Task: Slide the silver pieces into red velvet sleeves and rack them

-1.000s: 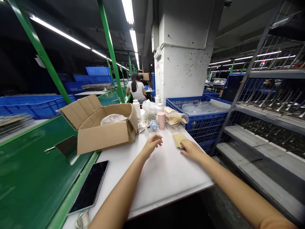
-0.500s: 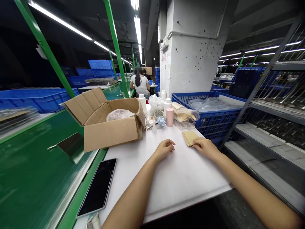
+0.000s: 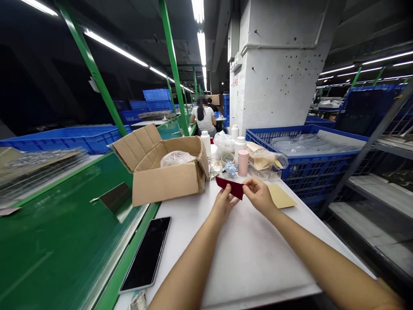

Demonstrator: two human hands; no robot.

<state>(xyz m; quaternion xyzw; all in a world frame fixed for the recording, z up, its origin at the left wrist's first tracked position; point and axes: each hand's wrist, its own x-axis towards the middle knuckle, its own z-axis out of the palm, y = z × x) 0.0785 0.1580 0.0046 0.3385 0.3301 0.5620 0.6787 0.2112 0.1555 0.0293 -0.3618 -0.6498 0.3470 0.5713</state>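
Note:
A dark red flat piece (image 3: 229,187) is held above the white table, tilted, between my two hands. My left hand (image 3: 223,201) grips its lower middle, with the thumb on the near face. At its right end, my right hand (image 3: 257,194) pinches the edge between thumb and fingers. Tan sheets (image 3: 281,196) lie on the table just right of my right hand, partly behind it. Beyond the red piece stands a pink bottle (image 3: 243,162), with a crumpled blue item (image 3: 230,168) beside it.
An open cardboard box (image 3: 166,185) sits at the left, over the table edge. A black tablet (image 3: 146,254) lies near the green conveyor (image 3: 58,241). Blue crate (image 3: 309,165) and metal rack (image 3: 371,193) stand right. A person (image 3: 204,117) sits farther back.
The dark red piece is now in view, held by both hands. My right hand has let go of the tan sheets and moved beside my left. The view has turned slightly left.

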